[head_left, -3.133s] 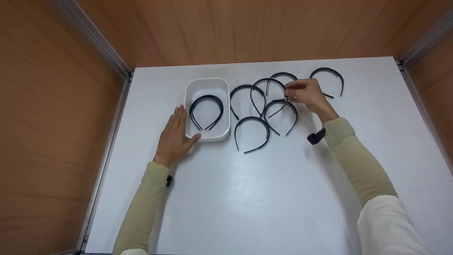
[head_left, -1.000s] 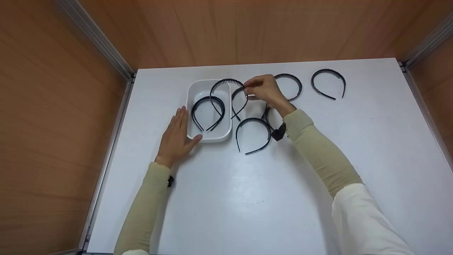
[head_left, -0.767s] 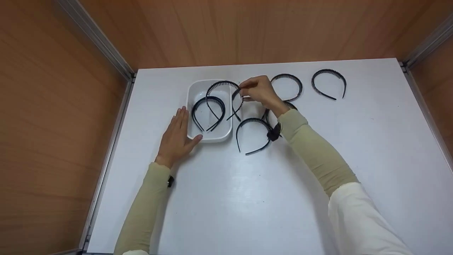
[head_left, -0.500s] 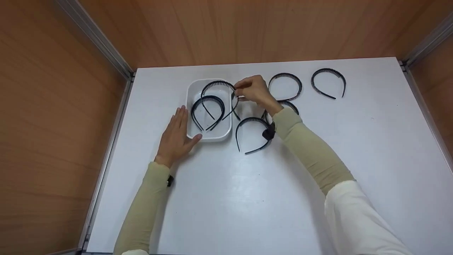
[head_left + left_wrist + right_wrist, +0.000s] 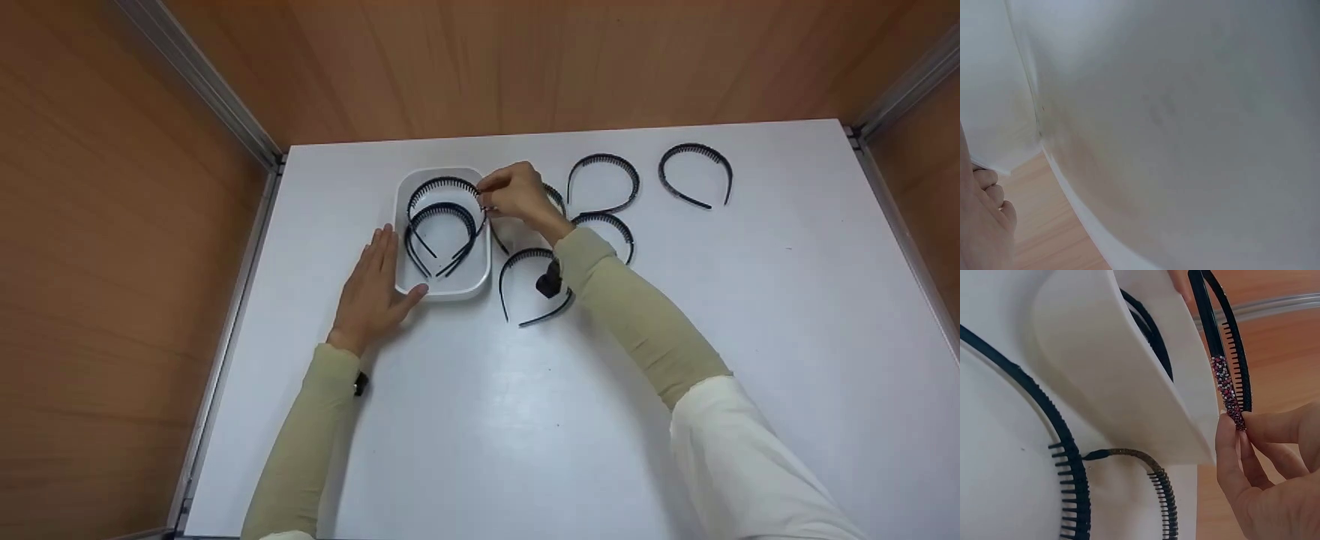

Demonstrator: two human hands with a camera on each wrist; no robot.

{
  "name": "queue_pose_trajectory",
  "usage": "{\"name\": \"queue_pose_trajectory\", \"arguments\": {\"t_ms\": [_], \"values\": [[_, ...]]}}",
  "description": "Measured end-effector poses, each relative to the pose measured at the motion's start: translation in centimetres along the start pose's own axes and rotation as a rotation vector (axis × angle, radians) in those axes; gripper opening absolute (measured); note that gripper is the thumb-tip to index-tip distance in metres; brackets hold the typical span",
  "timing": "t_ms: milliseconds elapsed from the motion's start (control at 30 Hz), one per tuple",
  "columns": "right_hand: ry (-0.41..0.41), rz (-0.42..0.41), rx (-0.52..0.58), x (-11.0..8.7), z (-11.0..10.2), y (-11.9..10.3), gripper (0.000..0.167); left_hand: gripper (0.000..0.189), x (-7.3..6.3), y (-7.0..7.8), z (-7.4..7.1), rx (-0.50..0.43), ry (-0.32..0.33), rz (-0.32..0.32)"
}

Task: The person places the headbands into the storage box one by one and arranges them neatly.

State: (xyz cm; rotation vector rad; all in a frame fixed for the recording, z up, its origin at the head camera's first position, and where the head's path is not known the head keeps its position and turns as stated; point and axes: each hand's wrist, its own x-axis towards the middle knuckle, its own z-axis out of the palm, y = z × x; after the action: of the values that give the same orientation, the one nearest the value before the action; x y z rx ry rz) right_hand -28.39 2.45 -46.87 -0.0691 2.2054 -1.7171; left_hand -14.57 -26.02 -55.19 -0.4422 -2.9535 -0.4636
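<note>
My right hand (image 5: pixel 517 196) pinches a black toothed headband (image 5: pixel 444 182) between thumb and fingers, over the white plastic container (image 5: pixel 481 281). In the right wrist view, the held headband (image 5: pixel 1224 379) shows a stretch of red, white and dark speckled decoration right at the fingertips, above the container's rim. Inside the container lie black headbands (image 5: pixel 420 217), nested together. My left hand (image 5: pixel 367 292) lies with straight fingers along the container's left side, its thumb at the near corner. The left wrist view shows mostly a pale blurred surface, with part of a hand (image 5: pixel 988 219) at its left edge.
Right of the container, several more headbands lie on the white table (image 5: pixel 480 420): one near the front (image 5: pixel 525 253), one (image 5: pixel 630 232) beside it, one (image 5: pixel 636 180) behind, and another headband (image 5: pixel 727 169) far right. Another is partly hidden by my right hand. Wooden panels (image 5: pixel 525 67) enclose the table.
My right hand has carried the headband leftward from the group on the table to over the container. The left hand has stayed at the container's side.
</note>
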Motion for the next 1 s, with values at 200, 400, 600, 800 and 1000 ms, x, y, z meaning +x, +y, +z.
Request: {"name": "queue_pose_trajectory", "arguments": {"t_ms": [200,400,600,800,1000], "values": [[0.018,-0.048,-0.029,0.2,0.8,-0.1,0.023,0.107,0.3,0.1,-0.1,-0.001,0.004,0.0],[0.063,-0.114,-0.172,0.4,1.4,0.1,0.02,0.107,0.5,0.1,-0.1,-0.006,0.001,0.003],[0.063,-0.117,-0.234,0.4,2.1,-0.1,0.021,0.106,0.3,0.1,-0.1,-0.011,0.003,-0.001],[0.083,-0.192,-0.393,0.4,2.9,-0.1,0.023,0.105,0.1,0.2,0.0,-0.008,0.003,-0.011],[0.091,-0.252,-0.48,0.5,3.8,0.1,0.027,0.104,-0.2,0.1,0.1,-0.01,0.015,-0.003]]}}
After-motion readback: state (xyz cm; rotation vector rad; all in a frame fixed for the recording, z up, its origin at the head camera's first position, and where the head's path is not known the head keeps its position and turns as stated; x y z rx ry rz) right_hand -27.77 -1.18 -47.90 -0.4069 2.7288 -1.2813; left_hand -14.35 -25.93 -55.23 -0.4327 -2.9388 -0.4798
